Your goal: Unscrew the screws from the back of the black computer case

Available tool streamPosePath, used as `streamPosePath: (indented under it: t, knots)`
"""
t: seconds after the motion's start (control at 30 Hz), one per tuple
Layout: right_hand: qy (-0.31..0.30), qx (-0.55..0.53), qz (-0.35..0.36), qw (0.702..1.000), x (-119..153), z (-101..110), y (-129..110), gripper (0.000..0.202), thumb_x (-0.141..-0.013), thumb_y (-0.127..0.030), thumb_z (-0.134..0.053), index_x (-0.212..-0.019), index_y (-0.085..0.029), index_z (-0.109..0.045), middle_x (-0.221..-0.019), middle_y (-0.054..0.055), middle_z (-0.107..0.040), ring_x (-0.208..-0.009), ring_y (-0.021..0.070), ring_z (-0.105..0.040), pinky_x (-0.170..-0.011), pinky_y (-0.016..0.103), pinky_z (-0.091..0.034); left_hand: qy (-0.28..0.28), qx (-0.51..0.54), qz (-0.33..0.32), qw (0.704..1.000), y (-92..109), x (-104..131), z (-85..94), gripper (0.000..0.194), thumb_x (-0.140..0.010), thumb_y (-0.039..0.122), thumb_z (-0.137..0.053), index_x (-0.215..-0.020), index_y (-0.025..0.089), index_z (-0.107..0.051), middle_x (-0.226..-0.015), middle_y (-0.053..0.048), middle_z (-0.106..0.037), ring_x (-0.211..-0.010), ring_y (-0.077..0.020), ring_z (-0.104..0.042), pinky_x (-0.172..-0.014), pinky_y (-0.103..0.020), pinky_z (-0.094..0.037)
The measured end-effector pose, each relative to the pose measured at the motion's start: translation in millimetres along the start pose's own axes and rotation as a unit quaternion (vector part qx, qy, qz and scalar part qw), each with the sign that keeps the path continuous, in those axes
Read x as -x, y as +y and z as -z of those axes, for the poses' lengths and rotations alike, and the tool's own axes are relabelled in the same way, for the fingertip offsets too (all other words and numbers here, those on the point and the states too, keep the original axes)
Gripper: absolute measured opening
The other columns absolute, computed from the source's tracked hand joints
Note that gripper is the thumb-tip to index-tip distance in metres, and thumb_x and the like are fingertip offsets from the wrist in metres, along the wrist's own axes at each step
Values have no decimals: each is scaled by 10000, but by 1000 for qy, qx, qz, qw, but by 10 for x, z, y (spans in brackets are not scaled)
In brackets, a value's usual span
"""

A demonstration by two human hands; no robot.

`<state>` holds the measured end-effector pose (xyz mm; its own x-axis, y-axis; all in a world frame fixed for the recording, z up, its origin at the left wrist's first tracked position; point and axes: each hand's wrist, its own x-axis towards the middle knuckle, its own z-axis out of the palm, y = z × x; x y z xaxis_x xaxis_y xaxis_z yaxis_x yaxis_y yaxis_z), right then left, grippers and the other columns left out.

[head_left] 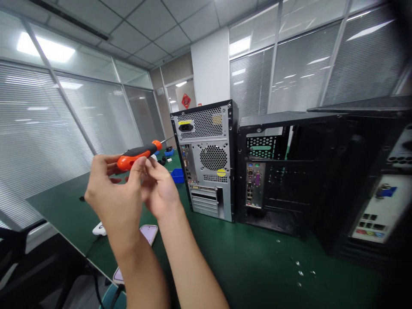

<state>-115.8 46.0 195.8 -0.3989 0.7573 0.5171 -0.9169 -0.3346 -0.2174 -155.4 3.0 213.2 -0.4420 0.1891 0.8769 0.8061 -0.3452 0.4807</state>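
My left hand [116, 189] is wrapped round the handle of an orange-and-black screwdriver [141, 151]. The metal shaft points right, its tip at the upper left edge of a silver-backed computer case [206, 146]; whether it touches cannot be made out. Just below the handle is my right hand [162, 184], its fingers bent together close to my left thumb. Anything between those fingertips is hidden. The case stands upright with its rear panel of ports, mesh and slots toward me.
Right of it stand an open black computer case [283, 184] and another dark case [370, 206]. Loose screws [300, 273] lie in front. Blue trays [177, 175], a phone [149, 234] and a white object [99, 229] lie on the green tabletop [225, 266].
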Motion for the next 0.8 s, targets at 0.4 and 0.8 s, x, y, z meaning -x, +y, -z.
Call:
streamPosePath:
  t: [0.4,0.8]
  knots:
    - [91,3,-25,996,36,-98,-40,67,-751,-144,-530,-726,-184,-577,-661,-43,-591,-594,83,-518,-582,194,-422,-9,-9,-19,1000,-94,-25,36,274,-683,350,-697,-904,214,-608,-844,-14,-655,-802,-186,-632,-617,-288,-455]
    - [100,47,10,994,32,-86,0,85,-778,-274,-602,-775,-189,-613,-638,-47,-585,-580,80,-518,-580,197,-416,-19,4,-35,999,-72,-20,58,292,-672,276,-710,-944,213,-626,-908,-27,-678,-834,-186,-641,-679,-306,-484]
